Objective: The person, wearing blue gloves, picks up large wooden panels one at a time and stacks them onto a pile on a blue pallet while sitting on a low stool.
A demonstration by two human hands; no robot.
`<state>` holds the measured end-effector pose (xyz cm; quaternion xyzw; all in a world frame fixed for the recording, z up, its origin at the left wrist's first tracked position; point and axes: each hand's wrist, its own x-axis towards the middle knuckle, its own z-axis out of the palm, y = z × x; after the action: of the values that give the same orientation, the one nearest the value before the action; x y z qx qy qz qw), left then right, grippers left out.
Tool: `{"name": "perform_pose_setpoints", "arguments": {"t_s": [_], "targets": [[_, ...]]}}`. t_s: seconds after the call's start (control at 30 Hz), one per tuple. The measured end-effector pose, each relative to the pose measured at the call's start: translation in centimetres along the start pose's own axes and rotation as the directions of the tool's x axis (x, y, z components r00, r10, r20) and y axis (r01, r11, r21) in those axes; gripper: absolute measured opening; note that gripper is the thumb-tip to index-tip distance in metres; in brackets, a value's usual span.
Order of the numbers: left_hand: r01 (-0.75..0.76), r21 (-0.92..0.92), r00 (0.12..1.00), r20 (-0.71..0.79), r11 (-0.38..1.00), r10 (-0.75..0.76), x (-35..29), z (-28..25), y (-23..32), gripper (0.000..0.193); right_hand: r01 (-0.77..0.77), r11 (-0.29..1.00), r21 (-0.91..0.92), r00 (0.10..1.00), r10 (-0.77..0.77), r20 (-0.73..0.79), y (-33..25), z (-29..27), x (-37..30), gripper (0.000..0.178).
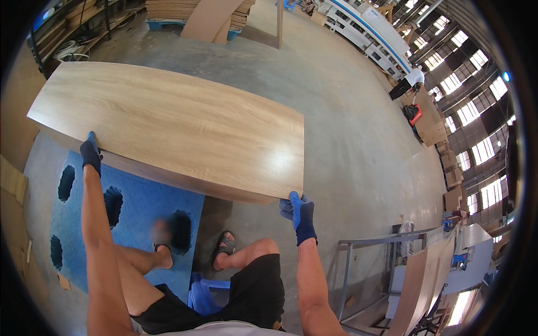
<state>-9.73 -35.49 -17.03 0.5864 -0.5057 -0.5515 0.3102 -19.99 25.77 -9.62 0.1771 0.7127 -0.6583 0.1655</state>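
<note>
A long, light wood-grain panel (174,123) lies across in front of me, its top face upward and glossy at the right. Below its near edge a deep side shows; whether this is one piece or a stack I cannot tell. At the near left edge, my left hand (91,153), in a dark blue glove, grips it with a finger lying on top. My right hand (298,215), gloved in blue too, is closed at the near right corner, thumb up against the edge. Beneath the panel's left part is a blue plastic pallet (143,193) with several ragged-edged holes.
My left foot rests on the pallet, and my right foot is on the concrete floor (358,151). A blue plastic stool (207,294) is under me. Stacked boards (246,14) stand far ahead, a metal frame (347,269) at right. Beyond, a person (412,81) bends near a long white machine (370,33).
</note>
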Motion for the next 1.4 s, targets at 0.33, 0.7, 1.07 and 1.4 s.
{"name": "perform_pose_setpoints", "arguments": {"t_s": [0.33, 0.7, 1.07, 1.4], "targets": [[-0.114, 0.202, 0.988, 0.125, 0.973, 0.09, 0.0, -1.2, 1.5, 0.047, 0.062, 0.993, -0.103, 0.997, -0.066, -0.03, -0.1, 1.2, 0.9, 0.026], [-0.026, 0.256, 1.0, -0.001, 0.966, 0.027, -1.7, -1.8, 3.6, 0.041, 0.067, 0.998, -0.023, 0.996, -0.068, -0.066, 0.9, 2.8, 0.0, 0.033], [-0.024, 0.276, 0.998, -0.048, 0.961, 0.039, -1.9, -1.6, 3.9, 0.043, 0.055, 0.989, -0.138, 0.994, -0.067, -0.082, 0.6, 2.8, 1.6, 0.027], [-0.035, 0.224, 0.999, 0.005, 0.974, 0.035, -0.4, -1.1, 2.7, 0.048, 0.076, 0.995, -0.068, 0.992, -0.082, -0.091, 0.5, 2.3, 2.2, 0.028]]}}
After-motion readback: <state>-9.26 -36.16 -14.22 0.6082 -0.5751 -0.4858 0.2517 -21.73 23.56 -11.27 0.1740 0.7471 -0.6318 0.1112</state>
